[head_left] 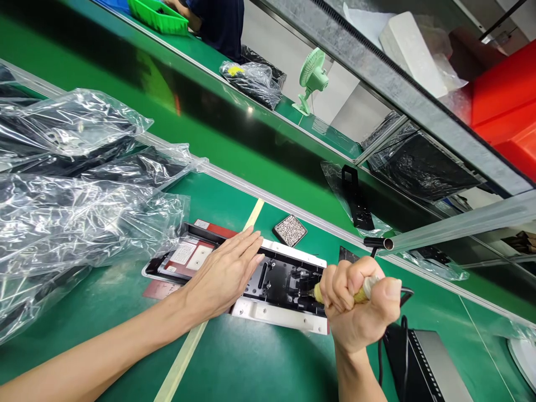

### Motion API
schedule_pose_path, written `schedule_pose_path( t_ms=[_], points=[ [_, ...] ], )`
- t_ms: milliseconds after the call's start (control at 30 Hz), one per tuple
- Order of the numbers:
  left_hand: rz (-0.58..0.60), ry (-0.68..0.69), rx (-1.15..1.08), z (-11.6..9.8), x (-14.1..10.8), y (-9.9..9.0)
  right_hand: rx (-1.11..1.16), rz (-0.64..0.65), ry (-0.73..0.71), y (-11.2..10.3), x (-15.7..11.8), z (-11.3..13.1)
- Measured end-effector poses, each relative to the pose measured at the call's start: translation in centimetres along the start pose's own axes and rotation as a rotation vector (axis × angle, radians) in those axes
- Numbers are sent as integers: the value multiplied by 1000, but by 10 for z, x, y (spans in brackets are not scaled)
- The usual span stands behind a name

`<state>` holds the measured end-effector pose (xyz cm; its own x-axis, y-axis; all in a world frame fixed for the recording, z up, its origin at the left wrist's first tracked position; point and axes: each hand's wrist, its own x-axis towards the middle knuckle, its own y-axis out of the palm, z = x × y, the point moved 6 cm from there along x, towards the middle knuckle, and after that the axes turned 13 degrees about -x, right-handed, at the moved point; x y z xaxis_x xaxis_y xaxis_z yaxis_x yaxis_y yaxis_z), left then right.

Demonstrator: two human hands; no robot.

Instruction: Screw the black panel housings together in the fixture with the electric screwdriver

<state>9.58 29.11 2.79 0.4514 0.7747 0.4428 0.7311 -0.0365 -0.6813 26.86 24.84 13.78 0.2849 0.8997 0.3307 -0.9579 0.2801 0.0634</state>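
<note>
My left hand (226,271) lies flat across a long black plastic housing (278,279), fingers stretched out and close together. The housing sits between white fixture rails (274,315) on a reddish base. Wrapped around a yellow-handled electric screwdriver (319,293) is my right hand (362,312), with the thumb over the handle's rear end. The screwdriver's tip points down into the right part of the housing; whether it touches a screw I cannot tell. A small black tray of silvery screws (291,230) stands just behind the housing.
Plastic-bagged black parts (84,206) are heaped at the left. A dark laptop-like device (431,363) and a black cable (404,352) lie at the right. Behind the metal rail runs a green conveyor belt (251,151) carrying a bagged black part (355,198). A person (218,28) works across it.
</note>
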Motion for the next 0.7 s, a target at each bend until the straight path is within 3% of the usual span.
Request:
schedule_pose_path(
  t_ms=[700],
  points=[
    [-7,-8,-23,1,0,1,-3,25,-2,0,1,1]
  ],
)
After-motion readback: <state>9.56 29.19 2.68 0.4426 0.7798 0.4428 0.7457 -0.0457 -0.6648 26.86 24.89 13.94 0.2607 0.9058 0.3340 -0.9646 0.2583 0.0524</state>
